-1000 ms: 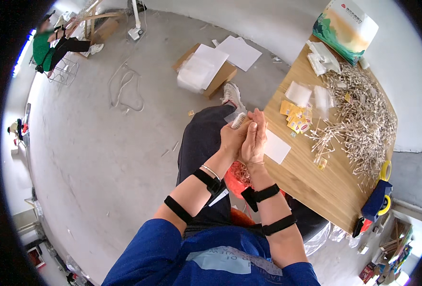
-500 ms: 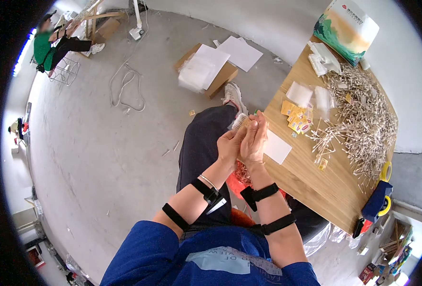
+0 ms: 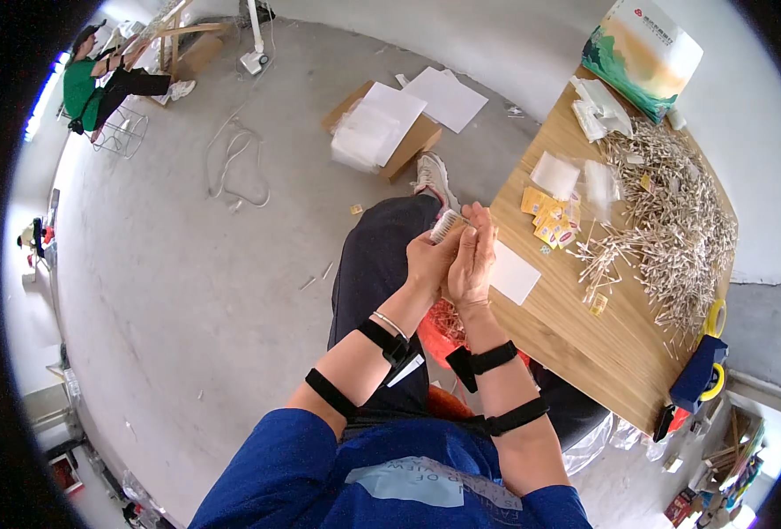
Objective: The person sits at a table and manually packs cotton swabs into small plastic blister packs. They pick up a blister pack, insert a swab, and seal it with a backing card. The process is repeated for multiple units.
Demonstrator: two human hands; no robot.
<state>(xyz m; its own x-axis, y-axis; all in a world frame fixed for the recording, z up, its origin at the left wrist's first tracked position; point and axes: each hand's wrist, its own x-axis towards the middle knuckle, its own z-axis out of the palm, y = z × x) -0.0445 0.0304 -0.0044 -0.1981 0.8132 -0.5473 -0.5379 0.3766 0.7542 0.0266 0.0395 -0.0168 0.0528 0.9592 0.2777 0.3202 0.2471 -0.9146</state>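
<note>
A bundle of cotton swabs (image 3: 446, 226) is held above my lap, its white tips lined up at the top; whether it is bagged I cannot tell. My left hand (image 3: 427, 262) is closed around it from the left. My right hand (image 3: 472, 264) lies against its right side, fingers stretched upward and nearly flat. The palms hide the bundle's lower part. Below the hands, a red bag (image 3: 434, 342) with loose swabs shows between my forearms. On the wooden table (image 3: 576, 339) to the right lies a large heap of cotton swabs (image 3: 673, 212).
Beside the heap are yellow cards (image 3: 545, 216), clear bags (image 3: 598, 187) and a white card (image 3: 514, 272). A blue tape dispenser (image 3: 698, 374) sits at the table's near right corner. A cardboard box (image 3: 412, 148) with white sheets stands on the floor. A person (image 3: 82, 88) sits far left.
My left hand has turned slightly and shifted right, closing further over the bundle. My right hand's fingers have straightened against its side. The table things stay put.
</note>
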